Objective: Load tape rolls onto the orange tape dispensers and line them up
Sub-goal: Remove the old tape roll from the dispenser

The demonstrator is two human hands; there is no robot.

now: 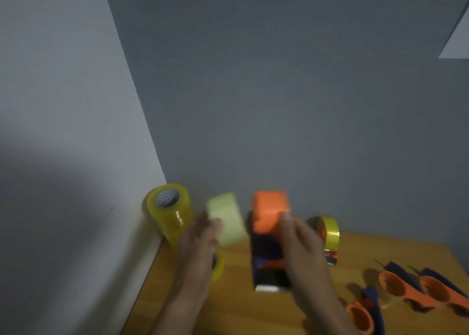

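From the head view, the right hand [302, 240] gripped a rigid orange plastic tape dispenser [270, 235] above the wooden desk [279, 317]; the left hand [203, 235] pinched a light, slick pale-yellow tape roll [228, 219], best held by its edges.

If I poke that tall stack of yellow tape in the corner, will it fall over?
Probably not easily: the tape stack stands in the corner between two walls. Pushed outward, it might tip, being tall and narrow. On its side it would likely roll, since it's round.
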